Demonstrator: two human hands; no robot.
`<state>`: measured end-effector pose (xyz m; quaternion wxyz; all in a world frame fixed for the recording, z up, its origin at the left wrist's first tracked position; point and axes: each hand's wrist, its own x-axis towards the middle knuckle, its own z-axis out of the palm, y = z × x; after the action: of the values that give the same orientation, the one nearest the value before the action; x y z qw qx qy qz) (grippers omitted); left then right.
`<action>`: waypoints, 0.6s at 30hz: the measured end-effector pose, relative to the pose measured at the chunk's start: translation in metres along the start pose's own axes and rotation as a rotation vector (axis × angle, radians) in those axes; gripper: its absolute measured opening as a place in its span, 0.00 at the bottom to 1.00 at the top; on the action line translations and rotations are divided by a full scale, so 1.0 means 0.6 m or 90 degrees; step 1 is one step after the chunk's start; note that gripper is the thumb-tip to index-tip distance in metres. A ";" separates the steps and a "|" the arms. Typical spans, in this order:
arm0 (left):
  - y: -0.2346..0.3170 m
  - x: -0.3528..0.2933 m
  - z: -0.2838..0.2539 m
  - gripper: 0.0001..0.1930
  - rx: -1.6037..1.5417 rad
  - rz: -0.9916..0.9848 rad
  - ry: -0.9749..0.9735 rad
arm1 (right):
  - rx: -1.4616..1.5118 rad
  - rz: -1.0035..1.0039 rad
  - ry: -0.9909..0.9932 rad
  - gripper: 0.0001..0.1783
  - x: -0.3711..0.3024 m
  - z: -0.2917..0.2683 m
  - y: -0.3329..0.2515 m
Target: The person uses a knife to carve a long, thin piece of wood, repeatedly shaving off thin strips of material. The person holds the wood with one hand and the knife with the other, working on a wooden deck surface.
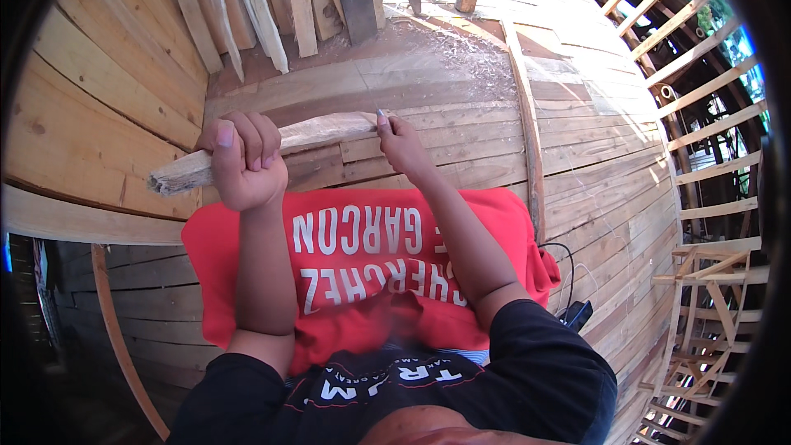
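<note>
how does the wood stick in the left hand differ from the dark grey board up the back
The wood stick is pale and rough, while the dark grey board is darker and flatter. The stick is held crosswise in the left hand; the board stands roughly upright among other lengths. The stick looks narrower than the board. Both look like wood.

Room is lying open above the plank floor (pixel 470 156) to the right of the right hand (pixel 400 145), up to a long wooden strip (pixel 528 128). Between that hand and the left hand (pixel 249 163), the wooden stick (pixel 317 129) is barring a straight pass; the plank wall (pixel 99 115) is closing the floor's left edge, upright boards (pixel 301 4) are crowding its far-left corner, and red cloth (pixel 445 222) is filling the near side.
</note>
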<state>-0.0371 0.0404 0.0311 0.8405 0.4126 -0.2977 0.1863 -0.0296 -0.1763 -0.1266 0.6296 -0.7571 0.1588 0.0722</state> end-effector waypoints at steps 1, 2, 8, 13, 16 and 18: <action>-0.001 0.002 0.000 0.20 0.003 0.002 0.022 | -0.092 -0.052 0.008 0.23 0.000 0.009 0.011; 0.002 0.004 -0.005 0.20 0.011 0.006 0.048 | -0.038 -0.037 0.004 0.25 -0.007 0.019 0.007; 0.021 0.022 -0.028 0.21 0.048 0.037 0.086 | -0.132 -0.049 -0.063 0.24 0.005 0.017 0.013; -0.023 0.037 -0.048 0.21 0.105 0.050 0.073 | -0.113 0.006 -0.058 0.28 0.007 0.030 -0.012; -0.074 0.035 -0.051 0.23 0.173 0.036 0.109 | -0.197 0.023 0.024 0.35 0.042 0.035 0.024; -0.099 0.029 -0.056 0.23 0.079 -0.029 0.120 | -0.240 0.044 0.094 0.38 0.068 0.036 0.073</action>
<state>0.0206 0.0335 -0.0085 0.8415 0.4515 -0.1960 0.2229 -0.0041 -0.1681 -0.1840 0.4608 -0.8588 0.2139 0.0663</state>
